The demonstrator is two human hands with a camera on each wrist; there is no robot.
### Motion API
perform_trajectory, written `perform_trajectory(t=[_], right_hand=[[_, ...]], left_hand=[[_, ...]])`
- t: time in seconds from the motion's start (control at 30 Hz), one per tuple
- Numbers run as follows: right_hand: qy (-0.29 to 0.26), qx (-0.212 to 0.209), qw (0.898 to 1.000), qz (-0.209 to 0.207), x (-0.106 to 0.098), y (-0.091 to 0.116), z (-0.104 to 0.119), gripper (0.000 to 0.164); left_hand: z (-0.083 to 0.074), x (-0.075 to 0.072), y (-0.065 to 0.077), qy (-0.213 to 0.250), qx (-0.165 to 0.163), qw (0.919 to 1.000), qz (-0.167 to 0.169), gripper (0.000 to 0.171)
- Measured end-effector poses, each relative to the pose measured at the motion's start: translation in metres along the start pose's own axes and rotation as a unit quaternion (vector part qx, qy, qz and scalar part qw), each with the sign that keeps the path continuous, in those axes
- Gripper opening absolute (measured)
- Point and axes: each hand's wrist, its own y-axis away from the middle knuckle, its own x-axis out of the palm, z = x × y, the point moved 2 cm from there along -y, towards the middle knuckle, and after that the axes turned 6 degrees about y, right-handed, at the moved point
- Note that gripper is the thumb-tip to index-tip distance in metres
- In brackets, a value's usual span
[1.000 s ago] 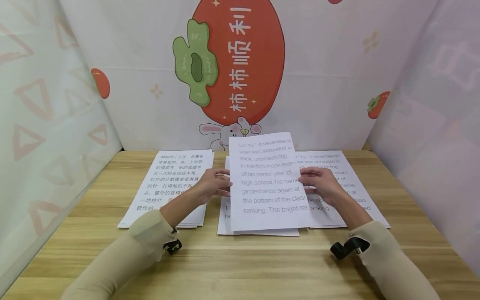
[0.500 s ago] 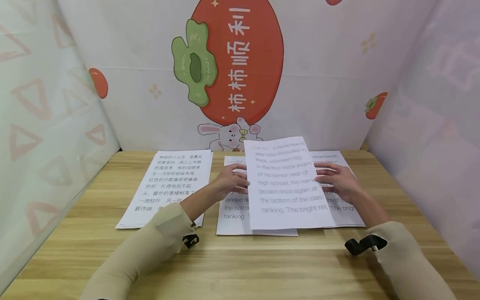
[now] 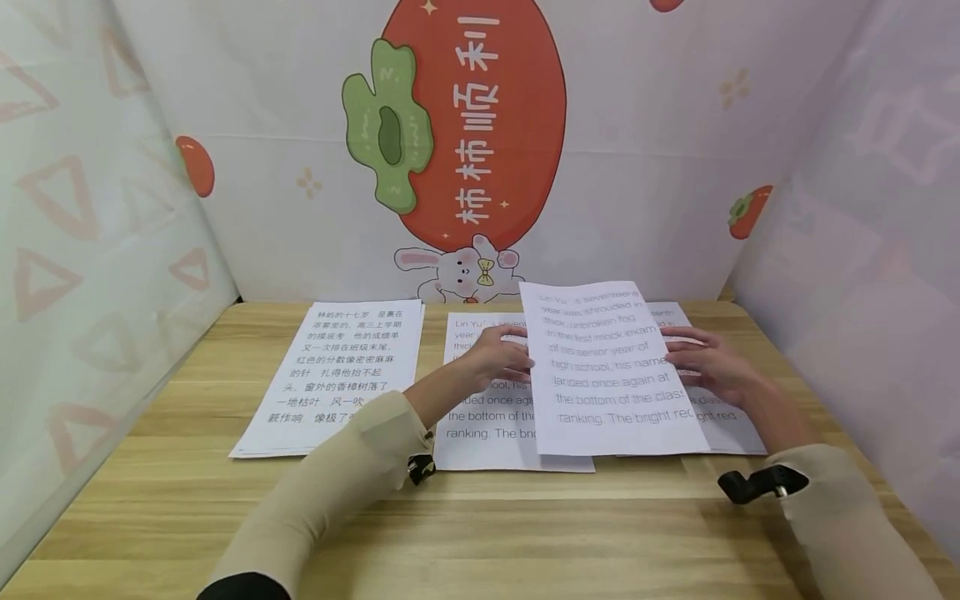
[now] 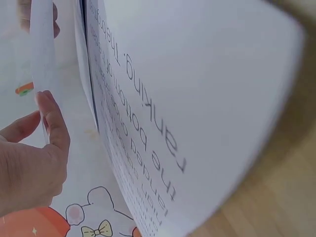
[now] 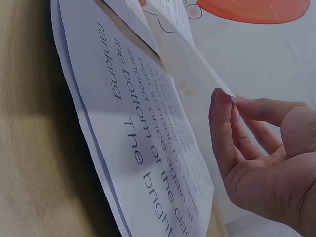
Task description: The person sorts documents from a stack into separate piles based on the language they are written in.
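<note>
Both hands hold up one sheet of paper (image 3: 611, 437) printed with English text. My left hand (image 3: 501, 358) pinches its left edge; in the left wrist view the thumb and fingers of that hand (image 4: 37, 153) close on the edge. At the right edge my right hand (image 3: 708, 362) pinches it, thumb against fingertips, as the right wrist view shows for that hand (image 5: 266, 158). Below the raised sheet lie a middle paper stack (image 3: 480, 454) and a right paper stack (image 3: 738, 437), both with the same English text and partly covered.
A paper stack with Chinese text (image 3: 330, 375) lies on the left of the wooden table (image 3: 480, 542). Behind the table hangs a white backdrop (image 3: 637, 125) with a large persimmon print, and white sheeting (image 3: 862, 292) closes off the sides.
Held by both hands, the sheet has moved right, from over the middle stack to partly over the right stack. More of the middle stack shows now. The stacks on the table stay put.
</note>
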Motion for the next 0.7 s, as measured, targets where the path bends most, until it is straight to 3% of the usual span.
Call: perform_trajectory(t=[0.33,0.7], right_hand=[[-0.013,0.022,1.000,-0.005,-0.034,0.006,-0.009,0.043],[0.040,0.048,0.997,-0.037,-0.067,0.015,-0.015,0.037]], left_hand=[[0.002,0.032,-0.019,0.027,-0.015,0.9995,0.003,0.066],[0.007,0.063,-0.027,0.044,-0.024,0.9971,0.058,0.067]])
